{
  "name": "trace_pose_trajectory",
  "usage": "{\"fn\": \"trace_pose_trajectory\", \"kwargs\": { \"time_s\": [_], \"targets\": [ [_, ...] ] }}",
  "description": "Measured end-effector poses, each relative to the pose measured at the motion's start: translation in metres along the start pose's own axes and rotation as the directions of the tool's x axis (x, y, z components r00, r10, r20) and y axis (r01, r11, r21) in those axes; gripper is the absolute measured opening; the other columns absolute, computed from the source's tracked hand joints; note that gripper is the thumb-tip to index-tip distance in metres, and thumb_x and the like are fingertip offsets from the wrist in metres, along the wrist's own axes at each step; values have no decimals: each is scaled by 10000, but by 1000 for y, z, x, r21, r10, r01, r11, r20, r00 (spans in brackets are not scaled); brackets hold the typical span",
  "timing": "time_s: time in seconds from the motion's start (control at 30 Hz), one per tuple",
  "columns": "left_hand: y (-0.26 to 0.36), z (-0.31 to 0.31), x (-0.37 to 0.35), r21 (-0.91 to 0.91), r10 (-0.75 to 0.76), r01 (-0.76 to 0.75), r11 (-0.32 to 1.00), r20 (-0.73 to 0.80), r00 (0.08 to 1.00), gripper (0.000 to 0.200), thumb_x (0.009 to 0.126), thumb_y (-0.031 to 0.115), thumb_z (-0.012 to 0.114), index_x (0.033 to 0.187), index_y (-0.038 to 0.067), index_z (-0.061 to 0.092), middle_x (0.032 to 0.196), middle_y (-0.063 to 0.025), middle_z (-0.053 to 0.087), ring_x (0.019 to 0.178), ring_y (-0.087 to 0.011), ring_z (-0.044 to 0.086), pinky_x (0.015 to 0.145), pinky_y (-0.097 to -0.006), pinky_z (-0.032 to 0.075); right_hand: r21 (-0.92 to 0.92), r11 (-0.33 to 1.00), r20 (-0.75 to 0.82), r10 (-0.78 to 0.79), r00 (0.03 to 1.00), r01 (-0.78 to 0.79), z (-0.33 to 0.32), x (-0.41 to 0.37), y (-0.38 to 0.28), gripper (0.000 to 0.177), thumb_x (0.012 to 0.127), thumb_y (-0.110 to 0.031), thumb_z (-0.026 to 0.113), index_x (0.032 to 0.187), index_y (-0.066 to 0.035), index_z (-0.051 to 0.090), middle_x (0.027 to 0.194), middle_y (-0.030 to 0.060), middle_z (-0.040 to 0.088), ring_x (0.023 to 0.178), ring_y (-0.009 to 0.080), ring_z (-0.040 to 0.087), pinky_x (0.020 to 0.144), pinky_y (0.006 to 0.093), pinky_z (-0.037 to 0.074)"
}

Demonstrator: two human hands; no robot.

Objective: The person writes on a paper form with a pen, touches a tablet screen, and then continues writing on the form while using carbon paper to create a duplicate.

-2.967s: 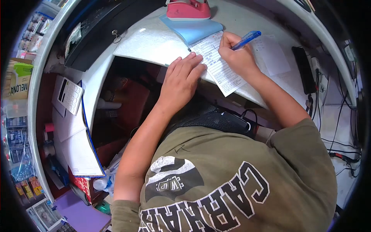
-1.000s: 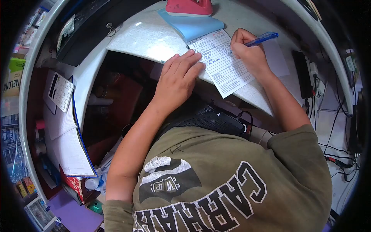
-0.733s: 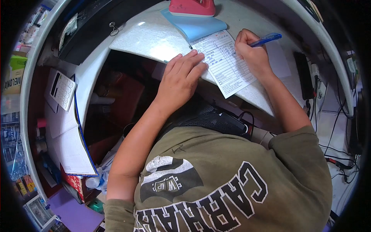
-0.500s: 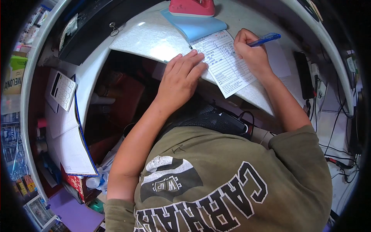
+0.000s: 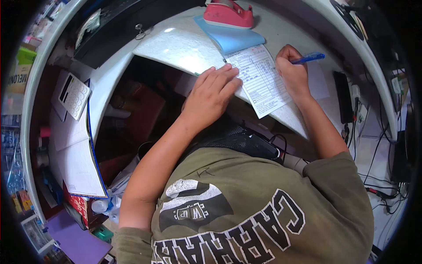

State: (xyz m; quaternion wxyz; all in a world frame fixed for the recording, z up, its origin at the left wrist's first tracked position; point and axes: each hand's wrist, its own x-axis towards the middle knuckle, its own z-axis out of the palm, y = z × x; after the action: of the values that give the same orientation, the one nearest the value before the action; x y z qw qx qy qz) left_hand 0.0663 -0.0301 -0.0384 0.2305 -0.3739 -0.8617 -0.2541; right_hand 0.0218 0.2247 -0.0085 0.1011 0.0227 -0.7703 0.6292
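Observation:
A printed form with handwriting (image 5: 263, 86) lies on the grey desk, its lower corner past the front edge. My right hand (image 5: 292, 72) rests at the form's right side, fingers closed round a blue pen (image 5: 313, 57) whose back end points right; the tip is hidden. My left hand (image 5: 214, 93) lies over the desk edge, its fingertips at the form's left side, fingers slightly apart and holding nothing. Folded back above the form are blue sheets (image 5: 235, 38), with a red tape dispenser (image 5: 228, 15) standing at their top edge.
On the left, a white calculator (image 5: 74, 97) lies on an open notebook (image 5: 77, 165). Keys (image 5: 140, 31) hang from the black drawer front. A black power strip (image 5: 343, 97) and cables are at the right. A purple folder (image 5: 78, 237) lies lower left.
The desk, form and tape dispenser appear slightly lower and farther right as the view shifts. My right hand still grips the pen, and my left hand stays at the form's edge.

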Motion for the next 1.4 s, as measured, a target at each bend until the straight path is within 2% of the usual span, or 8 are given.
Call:
{"fn": "trace_pose_trajectory", "kwargs": {
  "time_s": [0.4,0.5,0.6,0.67,0.8,0.83,0.97,1.4],
  "targets": [
    [1,-2,-1,-20,7,-6,1000,8,1000,438,778,15,664,1198,114,596,1345,-69,578,1346,-255,501,1109,-464,389,-16,1000,-33,-12,999,12,8,-4,-9,168,788,33,505,688,-83,435,672,-4,465,577,62,376,522,229,291],
    [1,-2,-1,-40,1,-1,999,-6,1000,437,776,10,655,1196,115,598,1343,-67,579,1339,-255,507,1101,-466,392,-65,998,-28,23,999,-25,1,-1,-3,160,779,-5,537,673,-68,435,665,-18,472,628,79,423,585,254,361],
    [-1,0,-1,-28,22,-22,999,5,1000,445,767,13,652,1199,104,597,1345,-96,575,1320,-286,517,1084,-475,403,253,967,100,-51,994,25,0,0,-3,168,790,-4,549,701,-93,438,662,-15,462,585,87,412,547,252,335],
    [-5,6,-6,-81,17,-16,997,6,1000,464,754,42,667,1210,87,597,1358,-130,567,1306,-326,519,1074,-488,411,423,902,118,39,992,-86,-7,-3,-3,171,798,3,545,732,-115,441,660,-14,441,557,86,390,509,255,300],
    [-3,5,-5,-59,16,-12,998,67,998,476,781,84,695,1245,69,592,1400,-141,531,1338,-336,488,1084,-513,398,490,871,81,-4,997,-36,-9,6,17,170,723,-3,502,692,-128,391,666,27,446,515,107,349,462,256,262],
    [-2,3,-6,-76,10,-5,997,64,998,439,809,88,638,1244,64,583,1404,-140,528,1366,-316,463,1117,-494,363,484,872,111,22,994,-73,-7,3,7,159,729,8,506,699,-113,408,669,35,463,508,105,367,444,253,281],
    [1,-4,-3,-9,26,-26,1000,67,997,482,785,120,702,1252,87,583,1406,-98,529,1378,-260,458,1134,-452,348,415,908,157,-8,987,-58,-4,0,-2,145,723,30,511,696,-83,423,687,64,503,487,105,385,399,249,291],
    [1,2,-2,24,4,-5,1000,26,1000,419,798,79,708,1203,121,607,1353,-66,575,1351,-247,503,1088,-465,407,373,917,148,94,984,-143,0,-1,-8,101,759,-28,548,722,-76,467,684,44,530,526,91,426,469,247,332]
  ]
}}
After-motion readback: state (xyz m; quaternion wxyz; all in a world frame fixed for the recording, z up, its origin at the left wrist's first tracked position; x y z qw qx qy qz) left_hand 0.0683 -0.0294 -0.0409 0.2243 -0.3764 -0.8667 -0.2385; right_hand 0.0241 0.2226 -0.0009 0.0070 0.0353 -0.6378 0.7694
